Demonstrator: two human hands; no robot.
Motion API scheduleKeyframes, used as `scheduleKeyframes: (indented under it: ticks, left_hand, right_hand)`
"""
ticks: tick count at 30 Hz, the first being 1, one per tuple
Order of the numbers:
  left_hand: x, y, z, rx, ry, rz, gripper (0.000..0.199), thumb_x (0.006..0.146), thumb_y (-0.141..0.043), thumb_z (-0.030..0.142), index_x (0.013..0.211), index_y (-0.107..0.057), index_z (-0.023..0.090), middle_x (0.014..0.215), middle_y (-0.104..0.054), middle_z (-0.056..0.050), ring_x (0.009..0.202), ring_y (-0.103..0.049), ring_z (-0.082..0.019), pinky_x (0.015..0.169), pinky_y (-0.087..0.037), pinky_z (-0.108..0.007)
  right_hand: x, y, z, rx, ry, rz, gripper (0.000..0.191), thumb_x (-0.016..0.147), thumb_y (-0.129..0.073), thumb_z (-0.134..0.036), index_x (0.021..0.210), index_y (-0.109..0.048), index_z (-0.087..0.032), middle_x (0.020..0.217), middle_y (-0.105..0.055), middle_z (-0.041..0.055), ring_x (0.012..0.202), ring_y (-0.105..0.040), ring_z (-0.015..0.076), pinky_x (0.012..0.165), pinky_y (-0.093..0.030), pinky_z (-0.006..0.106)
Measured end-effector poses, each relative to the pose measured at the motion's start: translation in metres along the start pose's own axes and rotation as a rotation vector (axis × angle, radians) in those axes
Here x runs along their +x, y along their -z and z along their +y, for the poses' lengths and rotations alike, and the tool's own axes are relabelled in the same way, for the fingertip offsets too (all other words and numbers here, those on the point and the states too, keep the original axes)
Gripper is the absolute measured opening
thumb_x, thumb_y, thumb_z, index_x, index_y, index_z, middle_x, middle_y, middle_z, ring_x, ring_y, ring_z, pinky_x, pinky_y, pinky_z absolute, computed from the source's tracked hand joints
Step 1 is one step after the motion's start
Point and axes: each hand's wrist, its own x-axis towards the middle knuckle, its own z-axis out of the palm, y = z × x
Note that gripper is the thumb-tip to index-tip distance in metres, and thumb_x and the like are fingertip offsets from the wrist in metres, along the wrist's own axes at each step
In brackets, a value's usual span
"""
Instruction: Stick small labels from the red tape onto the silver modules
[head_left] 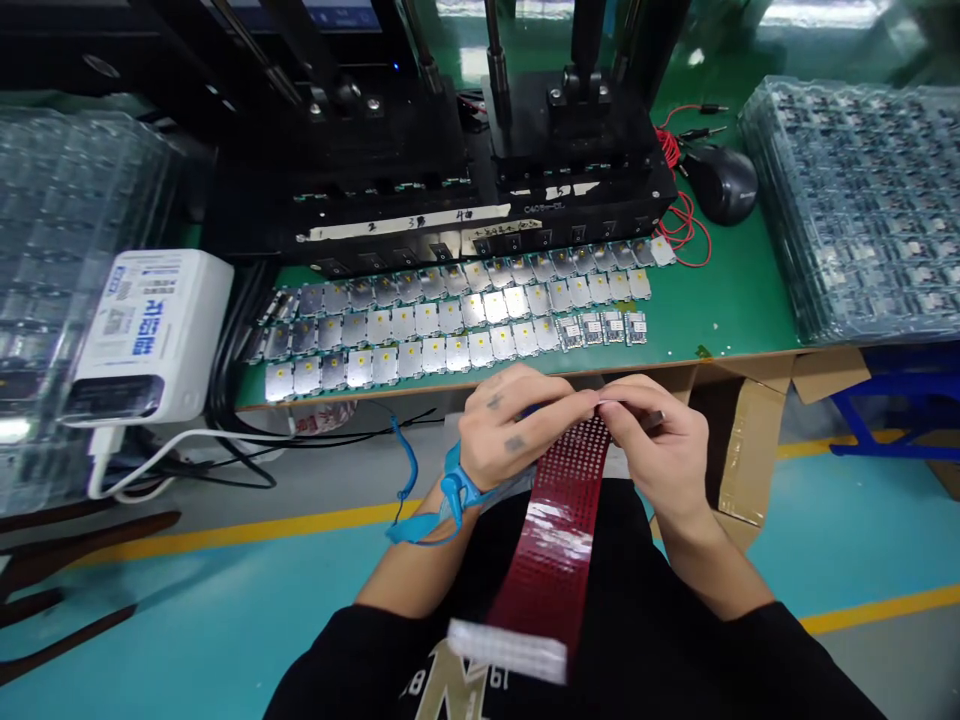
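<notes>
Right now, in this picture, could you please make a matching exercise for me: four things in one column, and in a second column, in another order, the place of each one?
Things:
1. Wrist strap
2. Red strip
3. Mouse
4. White box

Places:
A. Between the left hand and right hand
B. Beside the clear trays
C. Around the left wrist
D. On the green mat

Pairs: 1-C, 2-A, 3-D, 4-B

Green workbench with rows of modules
</notes>
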Motion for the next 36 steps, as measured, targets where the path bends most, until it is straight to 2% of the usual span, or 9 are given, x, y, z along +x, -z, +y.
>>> scheduleKeyframes:
  ticks: [3,5,9,12,19,24,27,31,36]
  left_hand:
    - [-0.002,0.001,0.001,0.088,0.023,-0.027,0.022,0.092,-0.063,0.016,0.113,-0.066,0.022,0.092,-0.070,-0.001,0.079,-0.063,-0.013,0.072,-0.054,-0.027]
    - [-0.001,0.001,0.001,0.090,0.030,-0.044,0.017,0.093,-0.063,0.020,0.109,-0.067,0.022,0.091,-0.071,-0.001,0.079,-0.063,-0.013,0.072,-0.054,-0.027]
    - [0.004,-0.007,-0.002,-0.160,0.094,0.038,0.017,0.092,-0.066,0.032,0.101,-0.067,0.018,0.088,-0.071,-0.003,0.076,-0.064,-0.011,0.069,-0.055,-0.026]
    - [0.005,-0.014,-0.001,-0.298,0.223,0.082,0.016,0.093,-0.065,0.032,0.095,-0.067,0.016,0.083,-0.071,-0.003,0.075,-0.065,-0.010,0.068,-0.055,-0.024]
    - [-0.004,-0.016,0.000,-0.263,0.217,0.071,0.012,0.090,-0.069,0.024,0.100,-0.067,0.017,0.086,-0.072,-0.003,0.077,-0.065,-0.011,0.070,-0.056,-0.026]
    - [-0.006,-0.014,-0.002,-0.184,0.201,0.091,0.009,0.091,-0.067,0.022,0.099,-0.067,0.018,0.086,-0.072,-0.002,0.079,-0.066,-0.011,0.071,-0.057,-0.026]
    - [-0.006,-0.013,-0.002,-0.161,0.165,0.041,0.009,0.091,-0.067,0.019,0.100,-0.067,0.018,0.088,-0.072,-0.003,0.080,-0.067,-0.012,0.073,-0.057,-0.027]
    - [-0.007,-0.013,-0.002,-0.181,0.157,0.031,0.009,0.092,-0.065,0.017,0.101,-0.067,0.018,0.089,-0.073,-0.002,0.082,-0.067,-0.011,0.075,-0.058,-0.027]
    - [-0.006,-0.014,-0.001,-0.185,0.159,0.025,0.005,0.093,-0.065,0.019,0.097,-0.067,0.017,0.085,-0.073,-0.001,0.080,-0.069,-0.010,0.075,-0.058,-0.025]
  right_hand:
    - [0.001,-0.001,0.001,-0.013,0.006,-0.013,0.015,0.088,-0.064,-0.015,0.095,-0.074,-0.025,0.088,-0.070,-0.0009,0.076,-0.063,0.0061,0.059,-0.048,0.017]
    - [0.001,-0.002,0.004,-0.053,0.078,0.021,0.018,0.087,-0.064,-0.012,0.096,-0.074,-0.024,0.089,-0.070,0.0001,0.079,-0.065,0.0077,0.063,-0.052,0.019]
    - [0.003,-0.002,0.012,-0.182,0.366,0.099,0.038,0.082,-0.065,0.000,0.106,-0.073,-0.028,0.092,-0.069,-0.0006,0.083,-0.064,0.0071,0.070,-0.055,0.020]
    - [0.005,-0.001,0.015,-0.238,0.465,0.076,0.047,0.080,-0.065,0.002,0.114,-0.071,-0.030,0.094,-0.069,-0.0009,0.083,-0.065,0.0067,0.070,-0.056,0.019]
    - [0.006,-0.001,0.018,-0.154,0.386,0.047,0.046,0.082,-0.067,-0.002,0.116,-0.070,-0.032,0.094,-0.069,-0.0020,0.084,-0.065,0.0060,0.071,-0.056,0.018]
    - [0.005,0.000,0.017,-0.070,0.237,-0.014,0.029,0.082,-0.074,-0.023,0.110,-0.072,-0.028,0.094,-0.071,0.0006,0.084,-0.065,0.0093,0.066,-0.055,0.021]
    - [0.006,0.000,0.013,-0.074,0.183,-0.012,0.022,0.083,-0.072,-0.022,0.104,-0.074,-0.027,0.092,-0.071,0.0004,0.083,-0.066,0.0092,0.066,-0.055,0.021]
    - [0.006,-0.002,0.012,-0.112,0.227,0.009,0.023,0.083,-0.071,-0.013,0.100,-0.074,-0.026,0.091,-0.073,-0.0012,0.083,-0.067,0.0089,0.072,-0.057,0.022]
    - [0.004,-0.004,0.015,-0.130,0.336,0.041,0.026,0.081,-0.070,-0.009,0.102,-0.073,-0.024,0.088,-0.073,-0.0005,0.080,-0.068,0.0102,0.070,-0.058,0.024]
